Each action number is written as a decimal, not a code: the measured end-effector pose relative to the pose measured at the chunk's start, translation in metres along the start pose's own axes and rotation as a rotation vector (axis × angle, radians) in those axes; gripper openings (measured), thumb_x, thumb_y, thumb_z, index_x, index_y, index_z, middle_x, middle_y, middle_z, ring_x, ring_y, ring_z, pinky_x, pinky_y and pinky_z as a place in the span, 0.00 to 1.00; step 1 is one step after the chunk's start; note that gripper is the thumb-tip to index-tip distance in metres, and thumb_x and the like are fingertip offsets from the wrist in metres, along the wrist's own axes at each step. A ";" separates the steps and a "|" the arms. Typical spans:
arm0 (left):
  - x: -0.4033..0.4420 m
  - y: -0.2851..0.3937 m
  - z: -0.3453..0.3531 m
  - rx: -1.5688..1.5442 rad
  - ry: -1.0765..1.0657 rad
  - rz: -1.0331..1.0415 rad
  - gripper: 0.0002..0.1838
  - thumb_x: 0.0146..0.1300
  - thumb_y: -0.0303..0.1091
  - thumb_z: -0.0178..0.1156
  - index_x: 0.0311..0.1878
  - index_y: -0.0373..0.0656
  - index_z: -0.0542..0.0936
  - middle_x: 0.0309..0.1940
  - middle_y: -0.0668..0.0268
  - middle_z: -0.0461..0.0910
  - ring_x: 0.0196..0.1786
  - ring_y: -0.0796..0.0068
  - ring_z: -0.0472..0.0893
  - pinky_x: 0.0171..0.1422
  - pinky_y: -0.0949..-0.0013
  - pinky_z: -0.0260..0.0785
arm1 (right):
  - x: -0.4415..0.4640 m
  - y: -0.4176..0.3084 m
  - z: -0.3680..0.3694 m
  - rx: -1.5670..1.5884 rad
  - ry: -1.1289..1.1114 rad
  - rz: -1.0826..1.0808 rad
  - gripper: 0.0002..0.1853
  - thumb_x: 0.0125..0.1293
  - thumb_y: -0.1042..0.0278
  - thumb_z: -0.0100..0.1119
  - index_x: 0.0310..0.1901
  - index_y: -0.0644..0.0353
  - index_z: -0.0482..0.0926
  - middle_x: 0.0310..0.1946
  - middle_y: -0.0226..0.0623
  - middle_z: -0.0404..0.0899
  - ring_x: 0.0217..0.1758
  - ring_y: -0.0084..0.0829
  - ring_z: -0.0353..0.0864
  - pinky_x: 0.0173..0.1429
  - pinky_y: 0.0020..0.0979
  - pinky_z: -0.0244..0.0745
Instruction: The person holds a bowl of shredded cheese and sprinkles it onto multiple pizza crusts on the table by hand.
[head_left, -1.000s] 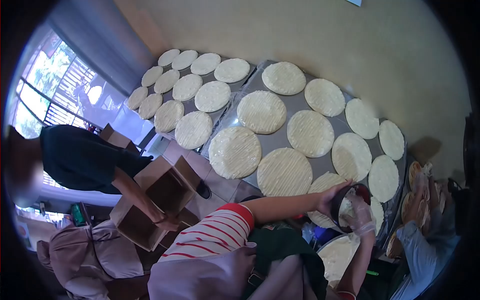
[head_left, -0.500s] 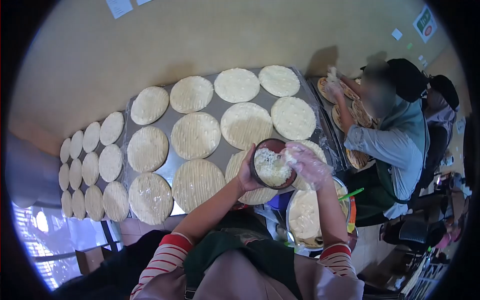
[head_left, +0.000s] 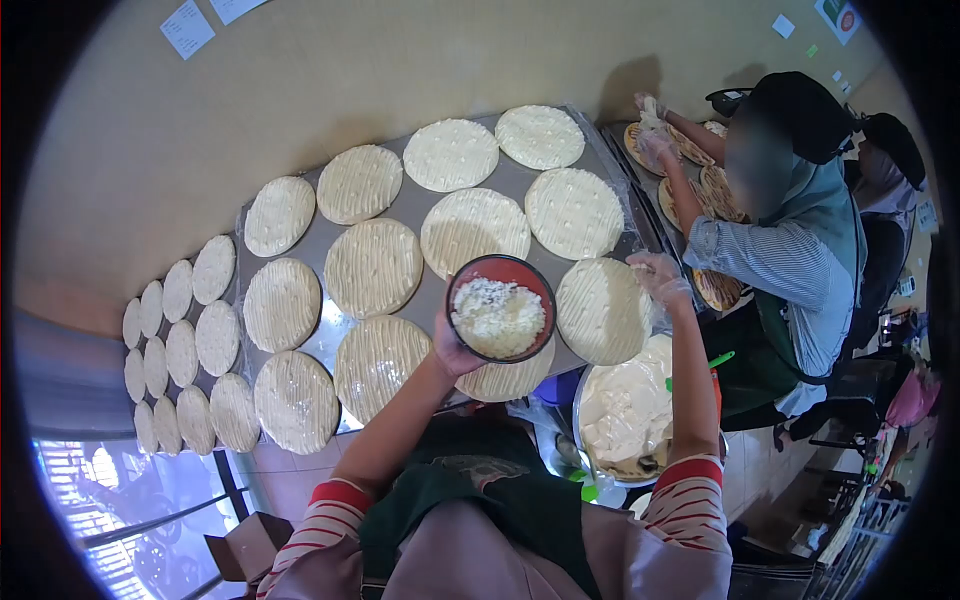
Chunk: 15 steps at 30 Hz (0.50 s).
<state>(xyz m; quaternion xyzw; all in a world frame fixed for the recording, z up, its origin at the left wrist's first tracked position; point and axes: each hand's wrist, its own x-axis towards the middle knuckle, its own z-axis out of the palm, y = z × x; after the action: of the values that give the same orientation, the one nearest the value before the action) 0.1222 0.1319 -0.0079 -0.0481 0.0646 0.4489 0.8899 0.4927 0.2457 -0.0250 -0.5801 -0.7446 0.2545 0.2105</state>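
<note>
My bare left hand (head_left: 455,348) grips a dark bowl with a red inside (head_left: 500,267) by its left side. White crumbs like grated cheese (head_left: 498,318) lie in the bowl. At the right end of the tray, my right hand (head_left: 660,282), in a clear plastic glove, is over the edge of a flat round (head_left: 600,312) spread with pale cream. Its fingers are drawn together, and what they hold is hidden. Below the bowl, another cream-covered round (head_left: 508,378) is partly covered.
Several more cream-striped rounds (head_left: 374,267) fill the metal tray (head_left: 322,325) and another at left. A large bowl of cream (head_left: 625,410) with a green-handled tool (head_left: 720,359) stands near my right forearm. At right, a co-worker (head_left: 790,240) handles browned rounds (head_left: 720,190).
My right hand has left the bowl and moved right to the edge of the right-hand round. The bowl has shifted left and down, tipping more toward me. The view has shifted slightly.
</note>
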 end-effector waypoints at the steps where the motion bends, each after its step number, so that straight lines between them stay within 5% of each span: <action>1: -0.005 0.003 0.001 -0.013 -0.010 0.019 0.41 0.60 0.70 0.42 0.66 0.46 0.65 0.63 0.54 0.68 0.64 0.50 0.68 0.68 0.43 0.57 | 0.005 0.003 0.004 0.004 -0.003 0.000 0.13 0.55 0.74 0.57 0.42 0.58 0.83 0.34 0.40 0.84 0.31 0.28 0.81 0.39 0.30 0.75; 4: -0.022 0.012 -0.009 -0.057 -0.077 0.035 0.38 0.61 0.66 0.44 0.67 0.47 0.65 0.66 0.56 0.65 0.67 0.52 0.65 0.70 0.45 0.54 | 0.018 -0.006 0.021 -0.318 0.066 -0.178 0.11 0.58 0.70 0.56 0.42 0.57 0.83 0.35 0.41 0.83 0.36 0.35 0.82 0.41 0.32 0.76; 10: -0.053 0.028 -0.029 -0.062 -0.082 0.075 0.37 0.62 0.63 0.46 0.68 0.50 0.64 0.68 0.59 0.62 0.69 0.53 0.62 0.72 0.46 0.52 | 0.034 -0.023 0.051 -0.253 -0.085 0.098 0.08 0.56 0.69 0.57 0.37 0.53 0.84 0.32 0.43 0.81 0.40 0.42 0.81 0.45 0.38 0.75; 15: -0.071 0.039 -0.037 -0.026 -0.103 0.099 0.37 0.62 0.63 0.45 0.68 0.49 0.63 0.68 0.58 0.62 0.69 0.53 0.62 0.71 0.45 0.53 | 0.011 -0.042 0.068 -0.542 0.111 -0.243 0.05 0.54 0.66 0.62 0.31 0.56 0.82 0.28 0.45 0.80 0.35 0.45 0.81 0.40 0.41 0.75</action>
<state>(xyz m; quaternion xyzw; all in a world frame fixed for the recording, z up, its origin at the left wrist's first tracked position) 0.0468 0.0934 -0.0342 -0.0332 0.0154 0.4952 0.8680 0.4173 0.2392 -0.0520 -0.5347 -0.8367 -0.0125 0.1173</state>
